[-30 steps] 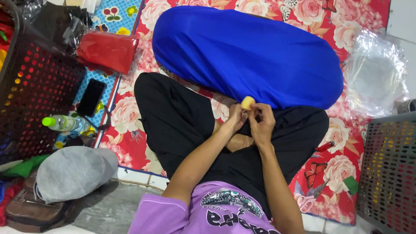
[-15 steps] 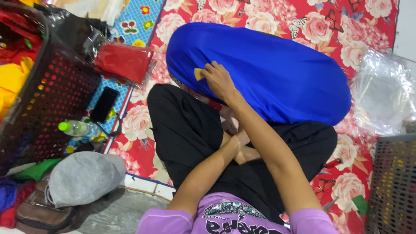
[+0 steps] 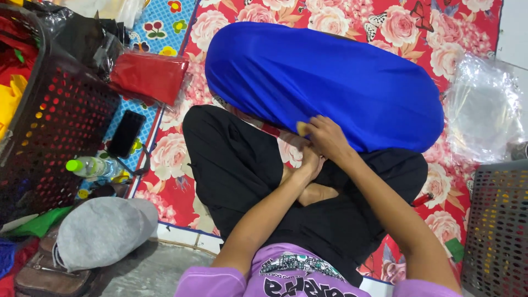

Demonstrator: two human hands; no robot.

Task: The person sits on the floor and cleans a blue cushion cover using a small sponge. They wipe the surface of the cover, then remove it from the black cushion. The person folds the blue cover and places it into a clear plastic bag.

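Sat cross-legged on a red floral mat, with a large blue cloth spread out just beyond the knees. Lay with its long axis running from upper left to lower right in the head view, rounded at both ends, the near edge draped over the black trousers.

Rested the right hand on that near edge, fingers curled shut around a small pale yellow piece that peeked out at the fingertips, pressed against the blue fabric. Could not tell what the piece was, too small and mostly covered. Tucked the left hand just beneath and behind the right, touching it, fingers bent inward; could not tell whether anything was held there, since the right hand hid most of it.

Well to the left of the hands, stood a dark perforated basket with red and yellow cloth inside. Between basket and knee, lay a black phone flat on the mat, a clear bottle with a green cap just below it. Beyond the phone, lay a red packet in clear wrap. Nearer the body on the left, sat a grey cap. Well to the right, lay a crumpled clear plastic bag and, below it, a second dark basket.
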